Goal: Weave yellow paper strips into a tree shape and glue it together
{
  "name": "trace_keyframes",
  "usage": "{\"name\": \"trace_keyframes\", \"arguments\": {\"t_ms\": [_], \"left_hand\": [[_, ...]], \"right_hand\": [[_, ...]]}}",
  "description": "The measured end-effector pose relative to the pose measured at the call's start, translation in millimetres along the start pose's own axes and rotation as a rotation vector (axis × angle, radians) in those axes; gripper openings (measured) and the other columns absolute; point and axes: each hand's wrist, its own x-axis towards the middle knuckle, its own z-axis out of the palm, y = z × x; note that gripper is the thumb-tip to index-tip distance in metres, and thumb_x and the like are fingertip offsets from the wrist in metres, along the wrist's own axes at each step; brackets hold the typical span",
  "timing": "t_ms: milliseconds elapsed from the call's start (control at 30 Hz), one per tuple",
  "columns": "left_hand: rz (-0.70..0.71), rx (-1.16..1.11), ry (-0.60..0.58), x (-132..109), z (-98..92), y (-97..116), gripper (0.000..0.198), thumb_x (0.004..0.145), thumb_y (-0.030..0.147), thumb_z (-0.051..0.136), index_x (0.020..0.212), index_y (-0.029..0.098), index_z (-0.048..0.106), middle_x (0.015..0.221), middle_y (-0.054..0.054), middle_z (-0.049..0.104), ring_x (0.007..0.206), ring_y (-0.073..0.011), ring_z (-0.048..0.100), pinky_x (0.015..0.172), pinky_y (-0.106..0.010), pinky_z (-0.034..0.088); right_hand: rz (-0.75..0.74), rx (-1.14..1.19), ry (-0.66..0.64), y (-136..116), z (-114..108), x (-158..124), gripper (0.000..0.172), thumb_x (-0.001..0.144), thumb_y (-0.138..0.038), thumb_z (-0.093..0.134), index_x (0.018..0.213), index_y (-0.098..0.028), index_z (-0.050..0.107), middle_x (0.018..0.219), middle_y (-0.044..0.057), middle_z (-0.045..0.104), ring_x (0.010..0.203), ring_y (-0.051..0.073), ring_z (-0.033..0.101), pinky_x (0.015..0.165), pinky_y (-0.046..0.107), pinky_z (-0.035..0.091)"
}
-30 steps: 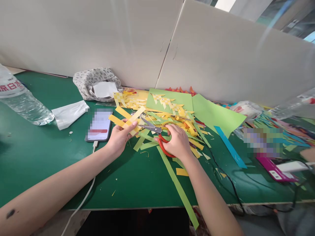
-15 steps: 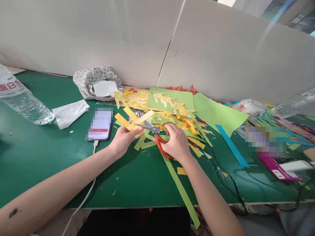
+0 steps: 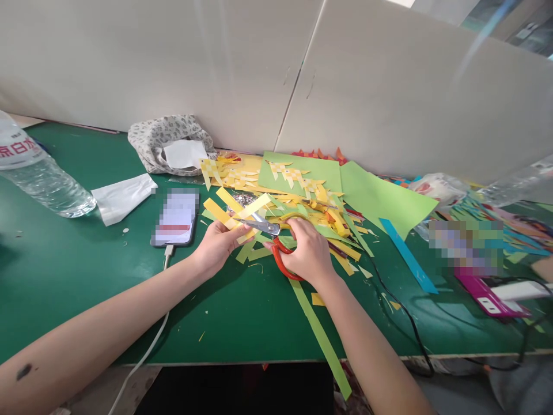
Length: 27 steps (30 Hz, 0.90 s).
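Note:
My left hand [image 3: 216,244] is closed on a woven piece of yellow paper strips [image 3: 235,211], holding it just above the green table [image 3: 78,271]. My right hand [image 3: 305,250] grips red-handled scissors [image 3: 271,236], whose metal blades point left and reach the strips by my left fingers. Both hands are over the near edge of a heap of yellow and green paper strips [image 3: 311,213].
A phone [image 3: 175,218] on a white cable lies left of my left hand. A water bottle [image 3: 41,173] and a white wrapper [image 3: 121,197] sit farther left. Green paper sheets [image 3: 380,199], a blue strip [image 3: 408,256] and a pink power strip [image 3: 488,297] lie right. Grey boards stand behind.
The scissors and my right hand have shifted left toward the woven piece. My left hand has turned the yellow strips a little.

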Motion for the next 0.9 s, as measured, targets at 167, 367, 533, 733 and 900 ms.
{"name": "trace_keyframes", "arguments": {"t_ms": [167,367,533,733,900], "left_hand": [[0.008,0.017,-0.013,0.3,-0.2,0.3,0.021,0.072,0.021,0.073,0.093,0.017,0.071,0.102,-0.005,0.071,0.090,-0.0145,0.065,0.076,-0.021,0.054],[-0.021,0.028,-0.034,-0.5,-0.6,1.8,0.025,0.072,0.023,0.073,0.096,0.016,0.070,0.104,-0.006,0.070,0.091,-0.0154,0.066,0.078,-0.023,0.053],[-0.039,0.030,-0.044,-1.4,0.7,3.5,0.021,0.072,0.024,0.073,0.092,0.016,0.072,0.102,-0.006,0.071,0.089,-0.0141,0.065,0.075,-0.020,0.053],[-0.049,0.022,-0.030,-0.2,0.3,3.2,0.021,0.072,0.023,0.073,0.092,0.016,0.072,0.103,-0.006,0.071,0.089,-0.0132,0.065,0.075,-0.019,0.053],[-0.050,0.015,-0.032,-0.5,0.3,3.9,0.021,0.072,0.023,0.073,0.091,0.015,0.072,0.103,-0.006,0.071,0.087,-0.0128,0.066,0.074,-0.019,0.054]], "right_hand": [[0.002,-0.001,0.001,0.0,0.0,-0.7,0.042,0.075,-0.059,0.053,0.088,-0.019,0.052,0.075,0.005,0.057,0.065,0.018,0.052,0.051,0.027,0.034],[0.015,0.018,-0.015,0.2,0.2,-1.7,0.040,0.073,-0.058,0.056,0.081,-0.020,0.047,0.065,0.001,0.051,0.055,0.014,0.045,0.047,0.025,0.030],[0.024,0.052,-0.019,-1.2,-1.4,-1.2,0.039,0.072,-0.057,0.057,0.078,-0.020,0.045,0.062,0.000,0.049,0.052,0.013,0.043,0.047,0.025,0.030],[0.042,0.087,-0.035,-1.6,-1.9,-1.0,0.038,0.071,-0.055,0.060,0.075,-0.020,0.044,0.061,0.000,0.047,0.051,0.012,0.042,0.047,0.025,0.029],[0.039,0.077,-0.043,-0.1,0.0,-1.9,0.038,0.070,-0.054,0.061,0.077,-0.020,0.044,0.057,-0.002,0.044,0.048,0.011,0.035,0.046,0.024,0.027]]}}
